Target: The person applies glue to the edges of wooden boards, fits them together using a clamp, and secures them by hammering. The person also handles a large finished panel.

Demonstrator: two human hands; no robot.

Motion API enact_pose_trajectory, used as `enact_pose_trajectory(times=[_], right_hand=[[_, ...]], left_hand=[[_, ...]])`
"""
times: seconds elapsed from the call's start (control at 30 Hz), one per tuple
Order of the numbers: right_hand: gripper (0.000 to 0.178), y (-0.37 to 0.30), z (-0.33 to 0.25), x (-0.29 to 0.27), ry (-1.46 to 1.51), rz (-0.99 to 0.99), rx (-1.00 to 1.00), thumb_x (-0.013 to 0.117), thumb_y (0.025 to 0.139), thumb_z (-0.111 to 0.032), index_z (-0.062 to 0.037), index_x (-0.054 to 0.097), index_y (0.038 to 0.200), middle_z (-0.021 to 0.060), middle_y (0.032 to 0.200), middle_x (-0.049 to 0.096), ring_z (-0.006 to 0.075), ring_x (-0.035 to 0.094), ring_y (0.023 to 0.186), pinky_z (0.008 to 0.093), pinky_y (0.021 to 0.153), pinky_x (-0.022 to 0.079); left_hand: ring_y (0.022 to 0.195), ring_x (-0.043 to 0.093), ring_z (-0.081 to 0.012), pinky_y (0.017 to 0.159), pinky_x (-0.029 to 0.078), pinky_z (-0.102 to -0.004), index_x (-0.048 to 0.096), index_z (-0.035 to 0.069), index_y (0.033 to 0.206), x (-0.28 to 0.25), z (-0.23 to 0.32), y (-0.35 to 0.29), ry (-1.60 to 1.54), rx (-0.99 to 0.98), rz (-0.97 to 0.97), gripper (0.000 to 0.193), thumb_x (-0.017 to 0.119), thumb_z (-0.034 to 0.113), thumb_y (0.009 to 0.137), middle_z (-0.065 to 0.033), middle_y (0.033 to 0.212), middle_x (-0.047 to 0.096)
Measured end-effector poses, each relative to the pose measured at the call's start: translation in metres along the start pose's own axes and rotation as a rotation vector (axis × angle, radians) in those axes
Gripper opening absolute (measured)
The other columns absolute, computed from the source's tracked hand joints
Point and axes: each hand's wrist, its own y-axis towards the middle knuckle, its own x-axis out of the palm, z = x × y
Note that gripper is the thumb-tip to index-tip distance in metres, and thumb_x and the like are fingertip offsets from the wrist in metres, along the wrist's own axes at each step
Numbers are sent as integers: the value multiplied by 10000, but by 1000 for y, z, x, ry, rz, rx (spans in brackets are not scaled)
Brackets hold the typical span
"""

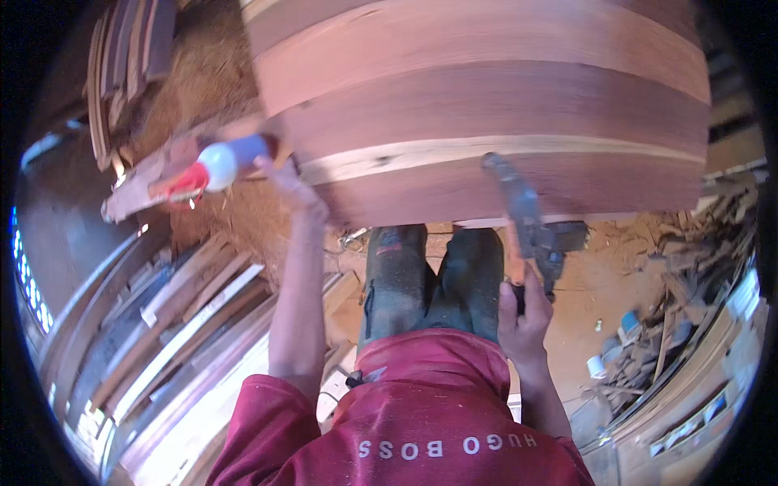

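My left hand (293,193) is raised at the left end of a wide reddish wooden panel (486,105). Its fingers are smeared by motion. Against them, in the view, is the end of a blue and white bottle (219,164) with a red top; whether they grip it I cannot tell. The bottle lies tilted across the picture, its red end pointing left. My right hand (525,320) is closed around the orange and black handle of a hammer (521,202). The hammer's grey metal head is blurred and overlaps the near edge of the panel.
Long boards (186,324) lie stacked at the lower left. More narrow strips of wood (134,40) stand at the far left. Heaped wood offcuts (681,283) cover the ground at the right, beside a small white container (596,367). Sawdust covers the floor beyond my left hand.
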Motion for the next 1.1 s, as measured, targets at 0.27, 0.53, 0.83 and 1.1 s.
enact_pose_trajectory(times=[0.27,0.53,0.83,1.1], right_hand=[[372,8,-33,95,-76,-208,-141,629,917,-54,72,537,1254,218,963,658,344,685,781,402,654,533],[385,8,-32,118,-351,-229,-127,614,932,-65,87,525,1274,239,1069,673,358,701,858,392,673,555],[367,2,-23,123,-342,-230,-241,618,934,-96,37,543,1267,215,1056,668,354,694,855,408,671,557],[398,-14,-37,110,-267,-216,-227,641,923,-136,66,539,1251,226,1054,667,345,695,829,396,653,555]], left_hand=[[1168,542,-233,1058,371,-345,528,-122,1263,-14,8,-20,-222,-147,-122,1059,136,799,916,-159,1236,620],[1143,460,-219,1078,286,-328,509,-124,1216,-13,4,-18,-249,-100,-191,929,177,711,982,-157,1205,558],[1121,482,-200,1053,313,-324,525,-86,1195,0,25,-27,-259,-66,-66,809,163,619,1030,-135,1208,564],[1059,533,-181,1014,359,-319,579,-53,1149,-5,29,-29,-347,-92,-113,738,184,563,1051,-107,1117,622]])
